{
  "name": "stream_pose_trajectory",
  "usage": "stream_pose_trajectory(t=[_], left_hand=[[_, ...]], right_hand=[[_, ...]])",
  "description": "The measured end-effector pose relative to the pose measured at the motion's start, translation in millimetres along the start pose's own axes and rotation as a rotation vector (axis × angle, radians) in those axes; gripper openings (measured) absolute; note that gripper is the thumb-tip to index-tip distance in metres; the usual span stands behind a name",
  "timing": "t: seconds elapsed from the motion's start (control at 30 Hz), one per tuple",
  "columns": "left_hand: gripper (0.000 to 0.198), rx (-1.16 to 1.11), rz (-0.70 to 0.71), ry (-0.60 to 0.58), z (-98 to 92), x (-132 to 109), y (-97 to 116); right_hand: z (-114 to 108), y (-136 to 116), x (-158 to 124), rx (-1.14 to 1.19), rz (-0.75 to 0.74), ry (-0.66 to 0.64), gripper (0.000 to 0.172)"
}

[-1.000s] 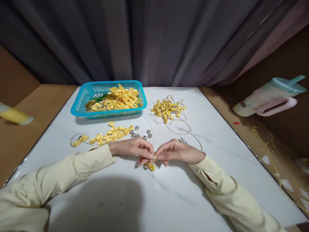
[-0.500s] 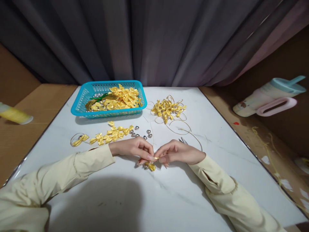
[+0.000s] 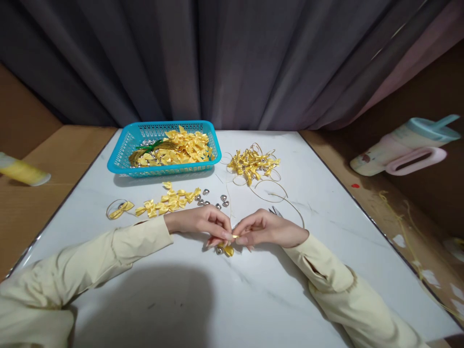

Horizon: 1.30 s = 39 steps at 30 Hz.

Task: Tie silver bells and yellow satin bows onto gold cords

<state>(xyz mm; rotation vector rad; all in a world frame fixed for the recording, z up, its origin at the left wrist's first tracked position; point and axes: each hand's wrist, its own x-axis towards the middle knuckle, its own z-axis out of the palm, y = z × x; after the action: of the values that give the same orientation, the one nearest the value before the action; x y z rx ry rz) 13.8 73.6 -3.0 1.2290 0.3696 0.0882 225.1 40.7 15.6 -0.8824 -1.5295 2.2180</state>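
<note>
My left hand (image 3: 203, 223) and my right hand (image 3: 266, 227) meet fingertip to fingertip at the middle of the white table (image 3: 253, 299). Both pinch a thin gold cord (image 3: 235, 236) between them. Just below the fingers hangs a small yellow bow with a silver heart charm (image 3: 225, 250), resting on the table. A gold loop of cord (image 3: 286, 200) trails back from my right hand.
A blue basket (image 3: 123, 162) of yellow bows stands at the back left. Loose bows (image 3: 166, 202) and silver hearts (image 3: 213, 200) lie in front of it. A pile of finished bows on cords (image 3: 252, 163) sits behind my hands. A pink and teal jug (image 3: 406, 147) lies right.
Almost nothing has moved. My fingertips have shifted slightly on the gold cord while both hands stay in place.
</note>
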Motion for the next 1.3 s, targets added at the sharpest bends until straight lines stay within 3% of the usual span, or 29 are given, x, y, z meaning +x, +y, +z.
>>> stream_pose_trajectory(t=[0.3, 0.8, 1.3], left_hand=[[0.019, -0.067, 0.009, 0.028, 3.6, 0.9, 1.0], [0.02, -0.001, -0.008, 0.053, 3.3, 1.0, 3.2], [0.017, 0.026, -0.001, 0.052, 2.7, 0.8, -0.9]], right_hand=[[-0.3, -1.5, -0.9, -0.064, 0.018, 0.035, 0.025], [1.3, -0.5, -1.7, -0.009, 0.014, 0.059, 0.024], [4.9, -5.7, -4.0, -0.109, 0.028, 0.064, 0.027]])
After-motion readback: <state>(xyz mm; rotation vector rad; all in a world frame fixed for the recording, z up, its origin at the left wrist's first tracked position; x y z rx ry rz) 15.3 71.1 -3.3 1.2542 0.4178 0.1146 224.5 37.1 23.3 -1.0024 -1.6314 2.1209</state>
